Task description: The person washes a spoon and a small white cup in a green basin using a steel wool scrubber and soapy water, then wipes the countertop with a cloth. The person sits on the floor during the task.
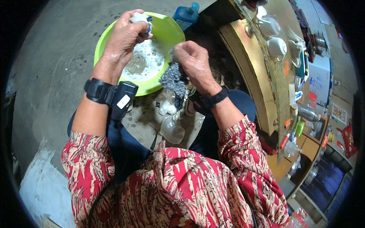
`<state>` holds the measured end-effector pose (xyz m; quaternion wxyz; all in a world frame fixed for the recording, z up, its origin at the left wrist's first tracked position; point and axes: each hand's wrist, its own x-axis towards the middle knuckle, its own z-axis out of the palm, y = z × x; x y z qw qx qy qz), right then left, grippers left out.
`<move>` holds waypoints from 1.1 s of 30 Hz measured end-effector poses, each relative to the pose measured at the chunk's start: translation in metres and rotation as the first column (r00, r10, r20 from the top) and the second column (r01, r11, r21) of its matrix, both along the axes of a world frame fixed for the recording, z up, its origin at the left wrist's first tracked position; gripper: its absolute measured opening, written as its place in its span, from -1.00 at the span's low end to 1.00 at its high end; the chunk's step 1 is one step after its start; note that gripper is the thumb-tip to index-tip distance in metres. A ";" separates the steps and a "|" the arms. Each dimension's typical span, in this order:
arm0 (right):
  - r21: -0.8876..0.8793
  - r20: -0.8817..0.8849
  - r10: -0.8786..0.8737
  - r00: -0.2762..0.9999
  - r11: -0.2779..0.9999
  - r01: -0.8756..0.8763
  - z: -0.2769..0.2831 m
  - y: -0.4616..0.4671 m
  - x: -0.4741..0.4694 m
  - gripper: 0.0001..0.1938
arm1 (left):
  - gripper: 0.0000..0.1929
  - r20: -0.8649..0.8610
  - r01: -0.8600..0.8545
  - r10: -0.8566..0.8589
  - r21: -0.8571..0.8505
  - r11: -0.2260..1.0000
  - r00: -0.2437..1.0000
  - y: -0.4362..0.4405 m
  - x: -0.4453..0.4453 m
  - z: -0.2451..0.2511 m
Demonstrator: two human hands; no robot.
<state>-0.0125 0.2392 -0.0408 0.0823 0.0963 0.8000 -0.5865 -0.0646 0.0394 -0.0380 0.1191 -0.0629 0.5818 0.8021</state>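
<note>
A yellow-green plastic basin point(100, 51) holding foamy, cloudy water point(145, 61) stands on the floor before me. My left hand point(125, 35), raised over the basin's left and far part, grips a bunched white and blue cloth-like item point(139, 18). At the basin's right rim, my right hand point(194, 55) has its fingers curled and pinches the top of a dark, glittery, crinkled item point(174, 78), which hangs down outside the rim. Exactly what material either item is cannot be told. Both wrists wear black straps.
A blue plastic bottle point(185, 17) stands beyond the basin. Crumpled clear plastic point(172, 129) lies on the floor between my legs. To the right is a wooden table point(285, 94) bearing white mugs point(276, 46), a clear bottle point(308, 112) and small items.
</note>
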 end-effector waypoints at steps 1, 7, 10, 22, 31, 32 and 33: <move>-0.006 -0.010 -0.010 1.000 1.000 0.010 -0.006 -0.001 0.000 -0.81 | -0.57 -0.008 -0.063 0.064 0.046 0.997 0.998 0.003 -0.002 0.000; 0.014 0.041 -0.079 0.996 0.997 0.079 -0.028 0.005 -0.005 -0.70 | -0.67 0.024 -0.095 0.092 0.142 0.985 0.995 0.005 -0.006 0.013; -0.027 0.125 -0.092 0.988 0.995 0.096 -0.036 0.002 -0.005 -0.64 | -0.70 -0.003 -0.142 0.143 0.129 0.981 0.990 0.007 -0.005 0.020; -0.133 0.170 0.025 0.985 0.991 -0.002 -0.060 0.001 0.006 -0.54 | -0.60 0.033 -0.166 0.163 0.095 0.982 0.986 0.004 -0.009 0.030; 0.263 -0.076 0.388 0.918 0.896 -0.357 -0.037 0.009 0.061 -0.42 | -0.67 0.128 -0.095 0.090 0.032 0.995 0.988 0.021 -0.021 0.005; 0.305 -0.075 0.389 0.918 0.886 -0.350 -0.037 0.010 0.072 -0.40 | -0.67 0.130 -0.076 0.068 0.057 0.995 0.989 0.022 -0.021 -0.002; 0.240 -0.092 0.396 0.914 0.899 -0.365 -0.021 0.000 0.091 -0.39 | -0.70 0.162 -0.160 0.156 0.011 0.987 0.974 0.009 -0.014 0.006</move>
